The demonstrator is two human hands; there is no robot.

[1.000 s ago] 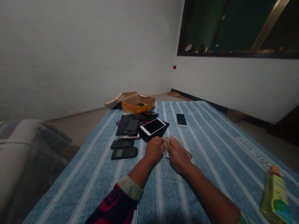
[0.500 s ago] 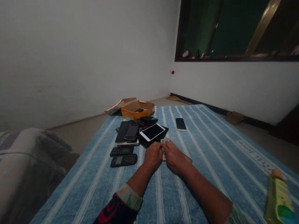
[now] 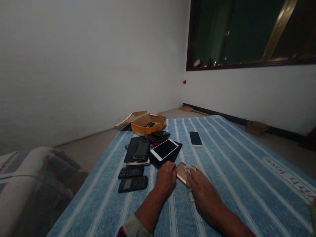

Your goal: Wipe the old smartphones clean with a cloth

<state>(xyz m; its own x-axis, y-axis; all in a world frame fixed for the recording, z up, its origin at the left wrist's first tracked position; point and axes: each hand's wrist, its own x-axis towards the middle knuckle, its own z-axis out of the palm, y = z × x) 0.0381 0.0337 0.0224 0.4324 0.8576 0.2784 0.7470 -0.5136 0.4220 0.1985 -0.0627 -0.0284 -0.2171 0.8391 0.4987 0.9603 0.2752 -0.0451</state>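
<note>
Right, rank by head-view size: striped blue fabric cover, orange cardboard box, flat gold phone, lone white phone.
1. Fabric cover
2. Cardboard box
3. Unsure: gold phone, white phone; a crumpled pale rag partly hides the first.

We've got our left hand [image 3: 166,177] curled, knuckles [image 3: 170,165] up; just beside it, our right hand [image 3: 204,194] rides palm down, fingers [image 3: 194,179] angled forward, and behind both hands our forearms [image 3: 150,208] spread apart.
</note>
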